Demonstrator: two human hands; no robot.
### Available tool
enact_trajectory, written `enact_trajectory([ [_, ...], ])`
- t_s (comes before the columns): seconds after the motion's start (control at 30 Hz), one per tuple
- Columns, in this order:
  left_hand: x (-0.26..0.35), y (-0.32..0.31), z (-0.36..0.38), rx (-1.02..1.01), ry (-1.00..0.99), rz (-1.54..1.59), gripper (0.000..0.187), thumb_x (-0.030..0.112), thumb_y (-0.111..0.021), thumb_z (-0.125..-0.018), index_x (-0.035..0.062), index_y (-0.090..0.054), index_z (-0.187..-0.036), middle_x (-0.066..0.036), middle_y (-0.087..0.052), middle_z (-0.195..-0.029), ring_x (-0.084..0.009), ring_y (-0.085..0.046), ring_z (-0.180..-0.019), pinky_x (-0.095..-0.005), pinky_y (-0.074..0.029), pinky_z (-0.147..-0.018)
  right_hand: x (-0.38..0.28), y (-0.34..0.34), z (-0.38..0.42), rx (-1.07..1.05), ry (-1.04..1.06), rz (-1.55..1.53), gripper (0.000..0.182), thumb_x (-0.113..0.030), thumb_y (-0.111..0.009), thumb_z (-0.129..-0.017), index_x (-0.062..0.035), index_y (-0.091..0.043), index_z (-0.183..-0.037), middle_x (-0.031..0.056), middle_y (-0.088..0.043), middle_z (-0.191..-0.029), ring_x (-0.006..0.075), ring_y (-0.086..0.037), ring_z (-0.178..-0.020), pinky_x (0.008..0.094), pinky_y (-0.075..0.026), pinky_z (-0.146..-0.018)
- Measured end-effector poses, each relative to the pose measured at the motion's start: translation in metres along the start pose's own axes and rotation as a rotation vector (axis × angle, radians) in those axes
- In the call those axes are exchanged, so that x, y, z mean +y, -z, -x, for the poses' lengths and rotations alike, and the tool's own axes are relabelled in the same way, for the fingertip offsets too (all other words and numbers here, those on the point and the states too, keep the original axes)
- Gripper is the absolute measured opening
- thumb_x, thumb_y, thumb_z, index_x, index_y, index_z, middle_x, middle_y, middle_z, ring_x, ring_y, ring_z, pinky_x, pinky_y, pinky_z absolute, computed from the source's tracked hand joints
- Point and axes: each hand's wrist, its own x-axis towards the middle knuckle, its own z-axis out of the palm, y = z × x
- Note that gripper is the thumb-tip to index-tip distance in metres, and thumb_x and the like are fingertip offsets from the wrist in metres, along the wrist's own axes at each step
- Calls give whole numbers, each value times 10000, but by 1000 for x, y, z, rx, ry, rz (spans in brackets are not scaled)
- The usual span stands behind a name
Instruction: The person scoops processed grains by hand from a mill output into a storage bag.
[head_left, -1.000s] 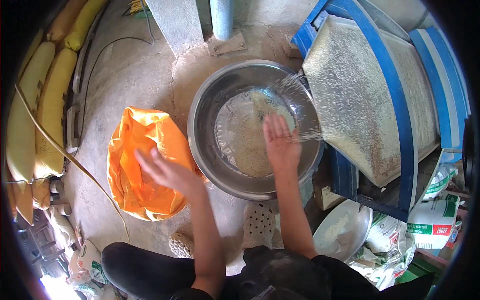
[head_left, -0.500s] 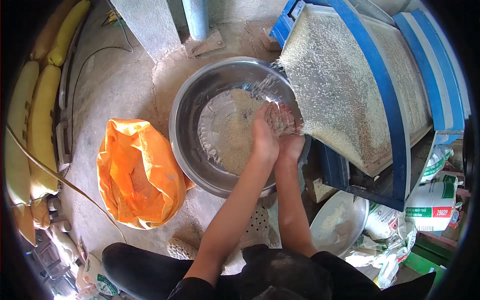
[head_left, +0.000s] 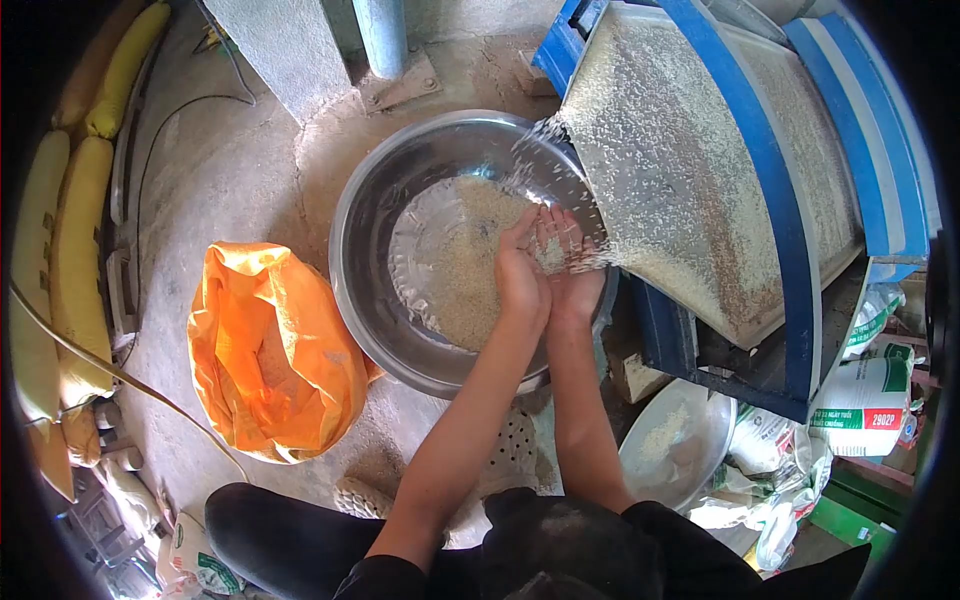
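Hands (head_left: 523, 284) cupped; sack (head_left: 852, 400) apparently reads "2902P".

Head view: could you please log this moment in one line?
left hand: cupped; right hand: cupped beside it; grain: falling from blue machine, spread in basin

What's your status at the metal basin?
Left hand and right hand cupped together over metal basin, some grains in palms. Grains spilling from blue-framed machine. Orange bag beside basin, clear of both hands.
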Motion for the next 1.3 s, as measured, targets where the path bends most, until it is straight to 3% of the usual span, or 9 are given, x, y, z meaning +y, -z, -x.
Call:
enact_trajectory([
  [0.2, -2, 7, -6, -19, 1, 70, 487, 235, -367, -914, -95, -486, -1252, -172, -492, -1279, -246, -433, -1202, -367, -321, -1072, -22, -28, -10, 133, -81, -29, 509, -253, -224, -970, -144, -218, -1467, -52, -189, -1541, 176, -148, -1420, 389, -86, -1178],
  [0.5, 2, -4, 2, -33, -35, 62, 487, 251, -374, -924, -69, -483, -1275, -156, -492, -1272, -246, -443, -1183, -373, -321, -1066, -8, -23, -13, 286, -179, 1138, 491, -318, -315, -988, 58, -449, -1274, 230, -424, -1353, 341, -399, -1274, 475, -307, -1096],
  [0.57, -1, -4, 1, -39, -56, 65, 490, 262, -362, -934, -63, -476, -1283, -155, -488, -1272, -249, -443, -1184, -381, -326, -1061, -6, -8, -14, -340, 186, 2583, 485, -307, -349, -975, 59, -441, -1279, 233, -433, -1344, 364, -414, -1256, 490, -329, -1082],
  [0.7, 1, -12, 3, -57, -100, 13, 513, 289, -294, -965, -51, -431, -1325, -156, -469, -1296, -264, -436, -1199, -404, -331, -1059, 18, 18, -3, -383, 192, 2634, 486, -312, -359, -970, 59, -450, -1270, 233, -463, -1316, 368, -456, -1217, 481, -374, -1053],
  [0.77, 6, -20, 7, -67, -89, 27, 515, 287, -286, -967, -49, -412, -1337, -159, -468, -1297, -268, -435, -1201, -408, -327, -1063, 17, 7, -8, -172, -69, 2083, 486, -318, -379, -963, 58, -467, -1259, 231, -483, -1297, 363, -493, -1180, 477, -398, -1035],
  [0.87, 8, -20, 2, -97, -65, 59, 516, 278, -275, -965, -38, -383, -1359, -164, -469, -1299, -269, -439, -1196, -412, -337, -1050, 26, 30, -7, -516, 258, 2723, 475, -312, -404, -957, 63, -481, -1239, 234, -504, -1263, 364, -511, -1156, 483, -403, -1026],
  [0.97, 19, -27, -10, -137, -65, 56, 500, 268, -289, -959, -36, -401, -1340, -156, -472, -1302, -255, -441, -1184, -395, -347, -1023, 18, 26, -14, -482, 91, 2443, 464, -303, -424, -951, 65, -490, -1226, 240, -509, -1246, 369, -519, -1138, 488, -414, -1009],
  [1.1, 42, -50, -32, -157, 21, 140, 457, 265, -298, -944, -12, -463, -1268, -129, -535, -1192, -253, -474, -1113, -395, -363, -978, 30, 43, -18, -363, 251, 2147, 446, -292, -423, -955, 47, -496, -1236, 226, -513, -1254, 359, -484, -1179, 470, -364, -1063],
  [1.3, 48, -64, -67, -259, 130, 146, 434, 252, -271, -937, 26, -485, -1240, -111, -571, -1123, -261, -516, -1066, -396, -383, -944, 42, 45, -14, -345, 120, 2106, 460, -308, -380, -972, 17, -498, -1275, 208, -477, -1346, 362, -426, -1273, 492, -274, -1124],
])
